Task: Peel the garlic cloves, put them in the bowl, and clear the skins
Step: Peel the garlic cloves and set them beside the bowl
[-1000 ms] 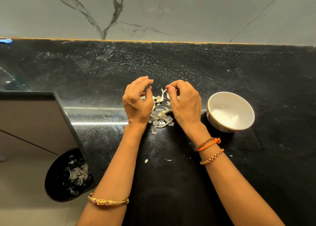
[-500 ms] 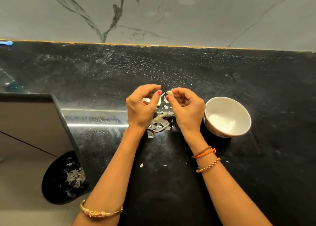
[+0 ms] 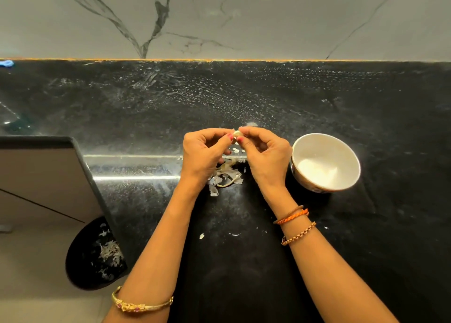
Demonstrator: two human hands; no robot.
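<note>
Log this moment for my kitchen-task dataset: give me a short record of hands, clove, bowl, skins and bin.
left hand: pinches the garlic clove with its fingers
right hand: pinches the same clove from the other side
garlic clove: held above the counter, between both hands
bowl: white, on the counter beside the right hand
skins: loose pile on the counter under the hands
bin: dark, on the floor, skins inside

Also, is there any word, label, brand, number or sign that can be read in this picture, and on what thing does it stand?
None: no readable text anywhere.
Bowl: a dark pattern on the outer wall near the base, too small and blurred to tell if it holds letters.
Counter, wall, bin: no writing shows.
Bangle and bracelets: no lettering shows.
</note>
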